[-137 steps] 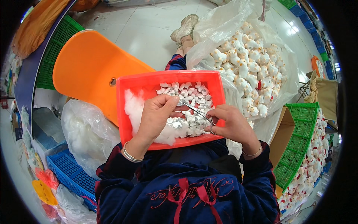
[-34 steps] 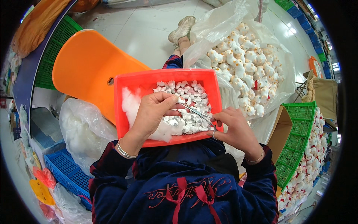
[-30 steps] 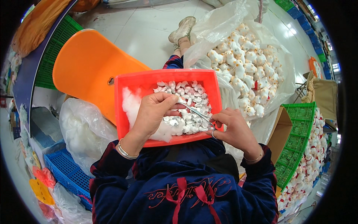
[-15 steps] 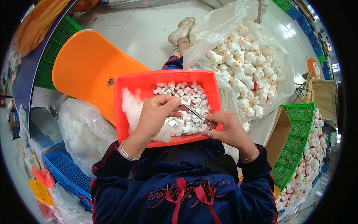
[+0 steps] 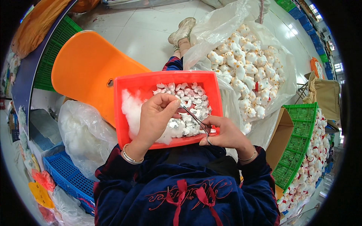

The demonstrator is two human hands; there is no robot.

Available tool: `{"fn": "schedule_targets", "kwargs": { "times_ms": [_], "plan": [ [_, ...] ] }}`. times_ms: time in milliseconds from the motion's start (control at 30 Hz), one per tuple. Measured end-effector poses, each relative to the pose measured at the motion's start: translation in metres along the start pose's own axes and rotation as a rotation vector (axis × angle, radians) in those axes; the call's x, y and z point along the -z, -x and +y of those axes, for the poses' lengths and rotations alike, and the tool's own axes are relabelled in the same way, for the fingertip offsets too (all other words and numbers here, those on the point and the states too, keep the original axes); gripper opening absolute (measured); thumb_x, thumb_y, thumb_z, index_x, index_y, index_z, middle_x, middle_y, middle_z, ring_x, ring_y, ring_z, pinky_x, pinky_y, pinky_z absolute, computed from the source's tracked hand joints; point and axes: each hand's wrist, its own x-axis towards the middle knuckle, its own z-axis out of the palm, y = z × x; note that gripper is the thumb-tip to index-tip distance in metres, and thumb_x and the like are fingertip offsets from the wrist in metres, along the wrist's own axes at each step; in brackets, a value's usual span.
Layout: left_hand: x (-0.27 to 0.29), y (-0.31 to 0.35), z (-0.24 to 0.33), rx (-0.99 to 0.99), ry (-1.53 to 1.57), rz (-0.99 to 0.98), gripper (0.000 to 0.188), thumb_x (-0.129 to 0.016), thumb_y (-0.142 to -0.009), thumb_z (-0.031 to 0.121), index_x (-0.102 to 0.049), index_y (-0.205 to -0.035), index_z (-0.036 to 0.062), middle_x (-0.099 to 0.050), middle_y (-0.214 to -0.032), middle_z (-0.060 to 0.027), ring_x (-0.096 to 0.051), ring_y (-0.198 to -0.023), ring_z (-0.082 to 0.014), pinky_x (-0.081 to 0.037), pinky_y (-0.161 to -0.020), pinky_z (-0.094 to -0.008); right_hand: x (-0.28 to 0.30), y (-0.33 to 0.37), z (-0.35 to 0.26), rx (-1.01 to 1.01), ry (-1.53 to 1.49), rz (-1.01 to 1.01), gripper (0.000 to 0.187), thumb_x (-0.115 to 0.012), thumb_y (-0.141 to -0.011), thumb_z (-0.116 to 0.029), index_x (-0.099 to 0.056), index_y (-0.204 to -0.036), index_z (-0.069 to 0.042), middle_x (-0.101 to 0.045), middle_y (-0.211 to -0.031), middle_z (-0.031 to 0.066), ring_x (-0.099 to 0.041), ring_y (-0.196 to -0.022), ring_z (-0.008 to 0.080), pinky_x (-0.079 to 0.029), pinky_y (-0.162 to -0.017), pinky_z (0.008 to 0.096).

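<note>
In a red plastic tray (image 5: 166, 75) on my lap lie several small curved white pieces (image 5: 190, 92), with a heap of white stuffing (image 5: 132, 109) at the left. My left hand (image 5: 156, 113) hovers over the tray, thumb and forefinger pinched on a small white piece mostly hidden by the fingers. My right hand (image 5: 224, 132) grips slim metal forceps (image 5: 196, 120) by the finger loops. The tips of the forceps point up and left, right beside the left fingertips. Whether the tips touch the pinched piece is too small to tell.
An open clear plastic bag (image 5: 286, 71) of white stuffed toys (image 5: 249, 67) stands ahead to the right. An orange chair (image 5: 83, 67) is at the left, near a plastic bag of stuffing (image 5: 85, 130) and a blue crate (image 5: 68, 169). Beside a cardboard box (image 5: 281, 135) rests a green crate (image 5: 298, 147).
My right hand has shifted slightly down and left, swinging the forceps to a steeper slant. Their tips have drawn a little down from the left fingertips. My left hand keeps its pinch.
</note>
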Motion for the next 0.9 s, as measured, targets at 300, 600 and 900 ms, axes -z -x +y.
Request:
{"fn": "schedule_targets", "kwargs": {
  "times_ms": [300, 600, 900],
  "plan": [
    [0.0, 0.007, -0.009, -0.512, -0.623, 0.051, 0.01, -0.069, -0.097, 0.003, -0.071, -0.104, -0.003, -0.074, -0.087, -0.0074, -0.071, -0.078, -0.0127, -0.058, -0.071, -0.0284, -0.003, -0.003, -0.006, -0.013, -0.011, -0.002, 0.044, -0.092, -0.076, -0.025, -0.07, -0.101, 0.003, -0.064, -0.082, 0.0043, -0.058, -0.079, 0.0125, -0.049, -0.073, 0.0289],
    [0.004, -0.01, 0.037, 0.214, -0.311, -0.423, 0.028, -0.065, -0.099, 0.007, -0.066, -0.125, -0.0014, -0.073, -0.108, -0.0123, -0.071, -0.085, -0.0137, -0.057, -0.077, -0.0254, 0.017, 0.002, -0.007, -0.05, 0.012, -0.112, 0.029, -0.088, -0.08, -0.017, -0.072, -0.095, 0.001, -0.059, -0.073, 0.0019, -0.052, -0.071, 0.0089, -0.045, -0.065, 0.0287],
    [0.023, -0.026, 0.038, 0.263, -0.276, -0.516, 0.006, -0.071, -0.094, 0.007, -0.072, -0.095, 0.0009, -0.07, -0.077, -0.0036, -0.063, -0.063, -0.007, -0.051, -0.059, -0.0214, 0.02, 0.011, 0.0, -0.045, -0.044, -0.162, 0.026, -0.087, -0.08, -0.014, -0.069, -0.092, 0.001, -0.054, -0.07, -0.0001, -0.048, -0.068, 0.0097, -0.043, -0.064, 0.0291]
  ]
}}
